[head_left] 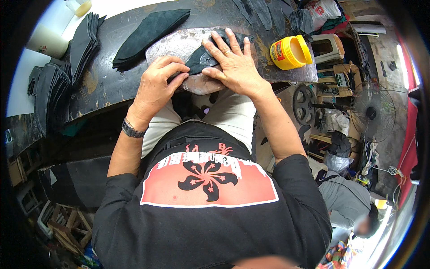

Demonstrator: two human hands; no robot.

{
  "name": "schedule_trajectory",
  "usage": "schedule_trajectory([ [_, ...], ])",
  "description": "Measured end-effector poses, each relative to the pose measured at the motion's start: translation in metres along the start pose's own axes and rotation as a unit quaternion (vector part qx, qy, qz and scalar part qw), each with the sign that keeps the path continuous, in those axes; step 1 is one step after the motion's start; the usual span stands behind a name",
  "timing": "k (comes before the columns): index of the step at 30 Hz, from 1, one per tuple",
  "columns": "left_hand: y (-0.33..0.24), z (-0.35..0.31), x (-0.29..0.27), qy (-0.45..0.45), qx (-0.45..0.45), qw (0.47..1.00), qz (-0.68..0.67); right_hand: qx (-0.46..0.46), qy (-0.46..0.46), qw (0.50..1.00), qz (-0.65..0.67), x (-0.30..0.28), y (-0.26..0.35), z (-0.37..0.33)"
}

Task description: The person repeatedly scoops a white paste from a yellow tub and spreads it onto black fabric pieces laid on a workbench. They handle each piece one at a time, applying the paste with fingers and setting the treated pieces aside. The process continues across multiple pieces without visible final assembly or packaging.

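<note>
So both hands are close together over the bench but not touching each other. Left hand (161, 80) has its thumb and fingertips pinched on the near left end of a dark, leather-looking piece (199, 60), while the right hand (237, 67) is spread out, palm down, on the same piece, fingers fanned and pointing away from the body. The piece is right between and under the hands, lying on a mottled flat slab (168, 47) that pokes out past them on the far side and a bit on the near side

Just beyond the left hand there's a stack of dark cut pieces (150, 38), and well out to its left sit more dark bundles (49, 89) near a pale cup (47, 41). Off to the right of the right hand is a yellow tub (289, 53), with some loose dark strips (264, 15) farther away from that hand. Oh, and a black watch (133, 129) on the left wrist
</note>
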State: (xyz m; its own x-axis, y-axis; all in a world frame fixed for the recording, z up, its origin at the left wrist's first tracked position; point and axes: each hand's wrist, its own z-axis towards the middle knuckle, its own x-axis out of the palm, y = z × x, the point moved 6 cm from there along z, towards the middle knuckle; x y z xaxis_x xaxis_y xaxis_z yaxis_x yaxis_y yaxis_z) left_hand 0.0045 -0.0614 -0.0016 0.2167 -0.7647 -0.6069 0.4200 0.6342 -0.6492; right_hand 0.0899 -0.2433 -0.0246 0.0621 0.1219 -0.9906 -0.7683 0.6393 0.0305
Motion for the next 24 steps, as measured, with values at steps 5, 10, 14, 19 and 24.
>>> schedule_trajectory([
  [5,-0.001,0.002,-0.004,-0.022,-0.072,0.996,-0.056,-0.016,0.021,1.0,-0.008,-0.001,0.019,-0.005],
  [10,0.004,0.005,-0.017,-0.042,-0.095,0.99,-0.092,-0.032,0.012,0.999,0.02,-0.004,0.037,-0.007],
  [14,0.02,0.023,-0.016,-0.001,-0.029,0.999,-0.017,-0.048,0.004,0.998,0.037,-0.004,0.05,-0.01],
  [19,0.029,0.04,-0.005,0.074,0.039,0.996,0.042,-0.05,0.002,0.997,0.06,-0.007,0.067,-0.017],
  [24,0.024,0.046,-0.003,0.104,0.049,0.992,0.051,-0.047,0.018,0.986,0.157,-0.022,0.061,-0.031],
])
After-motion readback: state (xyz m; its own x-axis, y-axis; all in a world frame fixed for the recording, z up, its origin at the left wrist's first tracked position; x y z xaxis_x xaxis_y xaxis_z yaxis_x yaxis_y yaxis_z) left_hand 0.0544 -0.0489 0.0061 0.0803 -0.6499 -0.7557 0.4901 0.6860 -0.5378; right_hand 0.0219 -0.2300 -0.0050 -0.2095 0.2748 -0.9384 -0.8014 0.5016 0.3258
